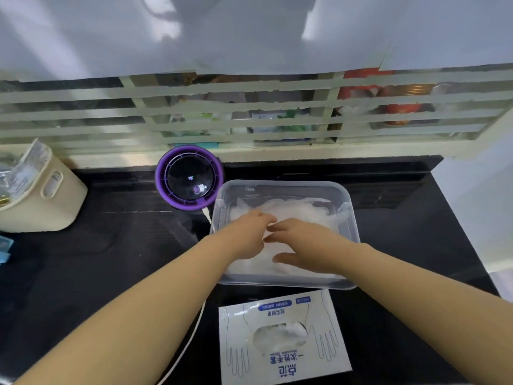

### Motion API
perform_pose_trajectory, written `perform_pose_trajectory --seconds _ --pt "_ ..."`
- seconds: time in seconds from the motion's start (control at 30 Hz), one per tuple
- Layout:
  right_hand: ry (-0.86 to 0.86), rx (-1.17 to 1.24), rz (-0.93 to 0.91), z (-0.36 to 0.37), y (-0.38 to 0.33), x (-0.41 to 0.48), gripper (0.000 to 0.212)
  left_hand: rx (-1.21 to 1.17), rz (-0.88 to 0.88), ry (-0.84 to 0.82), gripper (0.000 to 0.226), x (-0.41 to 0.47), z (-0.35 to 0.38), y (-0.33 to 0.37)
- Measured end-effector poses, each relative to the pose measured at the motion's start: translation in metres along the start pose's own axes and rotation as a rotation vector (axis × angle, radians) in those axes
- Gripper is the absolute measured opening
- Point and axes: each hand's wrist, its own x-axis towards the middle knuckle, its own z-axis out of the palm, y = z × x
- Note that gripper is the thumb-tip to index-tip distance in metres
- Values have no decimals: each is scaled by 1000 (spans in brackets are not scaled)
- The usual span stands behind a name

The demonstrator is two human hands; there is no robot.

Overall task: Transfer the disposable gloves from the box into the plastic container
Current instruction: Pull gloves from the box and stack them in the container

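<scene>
A clear plastic container [283, 187] stands on the black counter, holding a heap of translucent white disposable gloves [299, 211]. Both my hands reach into it. My left hand [249, 232] lies flat on the gloves at the container's left side. My right hand [302, 244] lies beside it with fingers spread, pressing on the pile. The fingertips of the two hands nearly meet. The white glove box [280, 354] with blue print lies flat in front of the container, and more gloves [280, 333] show through its oval opening.
A round purple and black appliance [190, 180] stands just left of the container, its white cord [191, 334] running toward me under my left forearm. A cream bin [41, 195] stands at the far left. A taped glass cabinet front [249, 115] rises behind the counter.
</scene>
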Motion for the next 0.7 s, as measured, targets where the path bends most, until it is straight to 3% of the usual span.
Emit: perform_pose_trajectory --seconds 0.1,0.23,0.3,0.4,0.53,0.7 --pt "73 33 153 0 8 -6 55 70 -18 -73 66 8 9 -4" --pt "-94 150 387 20 13 13 98 182 -56 -143 87 14 20 -3" --pt "-120 161 436 31 16 25 110 229 -81 -160 95 16 25 -3" --pt "-153 90 467 42 23 35 115 260 -140 -168 96 15 33 -5" --pt "-355 23 468 40 23 35 114 241 -232 -169 97 12 44 -3" --pt "-362 169 392 14 19 18 102 230 -307 -181 104 12 47 -2"
